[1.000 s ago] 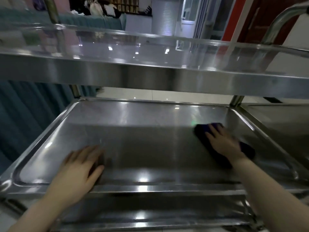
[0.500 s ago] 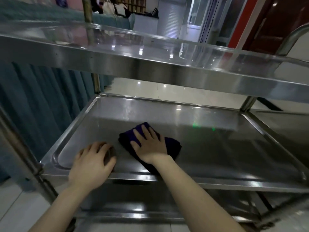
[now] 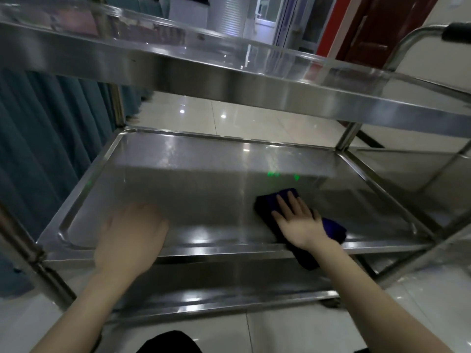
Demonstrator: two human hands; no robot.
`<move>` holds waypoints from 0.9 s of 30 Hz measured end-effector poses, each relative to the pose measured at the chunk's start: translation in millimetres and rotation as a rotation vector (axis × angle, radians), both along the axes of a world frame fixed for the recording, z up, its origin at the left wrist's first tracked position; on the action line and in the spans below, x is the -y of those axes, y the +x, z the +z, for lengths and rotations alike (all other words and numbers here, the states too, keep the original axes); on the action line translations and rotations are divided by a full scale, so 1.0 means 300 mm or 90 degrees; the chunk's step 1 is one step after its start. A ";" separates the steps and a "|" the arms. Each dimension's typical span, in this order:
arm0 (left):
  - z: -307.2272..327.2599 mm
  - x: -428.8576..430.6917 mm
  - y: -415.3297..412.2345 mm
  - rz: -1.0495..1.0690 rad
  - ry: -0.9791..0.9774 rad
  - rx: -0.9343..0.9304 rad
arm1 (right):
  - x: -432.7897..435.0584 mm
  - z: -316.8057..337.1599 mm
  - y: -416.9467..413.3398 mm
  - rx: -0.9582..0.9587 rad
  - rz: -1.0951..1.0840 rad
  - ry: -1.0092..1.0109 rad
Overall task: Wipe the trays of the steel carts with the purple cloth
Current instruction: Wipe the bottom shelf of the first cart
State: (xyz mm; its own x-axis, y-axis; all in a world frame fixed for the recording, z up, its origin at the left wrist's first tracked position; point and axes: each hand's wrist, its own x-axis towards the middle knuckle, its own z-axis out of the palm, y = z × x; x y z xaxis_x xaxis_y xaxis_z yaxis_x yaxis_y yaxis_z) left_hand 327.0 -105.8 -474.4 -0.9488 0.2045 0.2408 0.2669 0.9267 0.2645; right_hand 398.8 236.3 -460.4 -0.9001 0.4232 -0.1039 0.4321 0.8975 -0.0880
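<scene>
The steel cart's middle tray (image 3: 204, 179) fills the centre of the view, under the top tray (image 3: 229, 80). The purple cloth (image 3: 334, 229) lies folded near the tray's front right, one end hanging over the front rim. My right hand (image 3: 298, 220) presses flat on the cloth with fingers spread. My left hand (image 3: 130, 238) rests flat on the tray's front left edge and holds nothing.
A lower tray (image 3: 229, 299) shows below the front rim. A second steel cart (image 3: 418, 171) stands close on the right, its handle (image 3: 420, 36) rising above. Teal curtains (image 3: 38, 154) hang at the left. Glossy tiled floor (image 3: 242, 118) lies beyond.
My right hand slid the cloth from the tray's right side to the front left, then back toward the front right. My left hand stayed on the front left edge.
</scene>
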 end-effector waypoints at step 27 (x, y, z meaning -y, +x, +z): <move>0.024 0.080 0.034 0.001 0.385 -0.064 | 0.769 -0.012 -0.212 -0.017 0.407 -0.069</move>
State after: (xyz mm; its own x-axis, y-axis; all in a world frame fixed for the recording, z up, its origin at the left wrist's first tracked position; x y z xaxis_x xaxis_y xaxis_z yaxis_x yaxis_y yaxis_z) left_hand 337.2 -129.8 -467.3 -0.9158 0.0026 0.4017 0.3167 0.6200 0.7179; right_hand 335.3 5.7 -464.1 -0.9739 -0.2081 -0.0907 -0.1874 0.9625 -0.1960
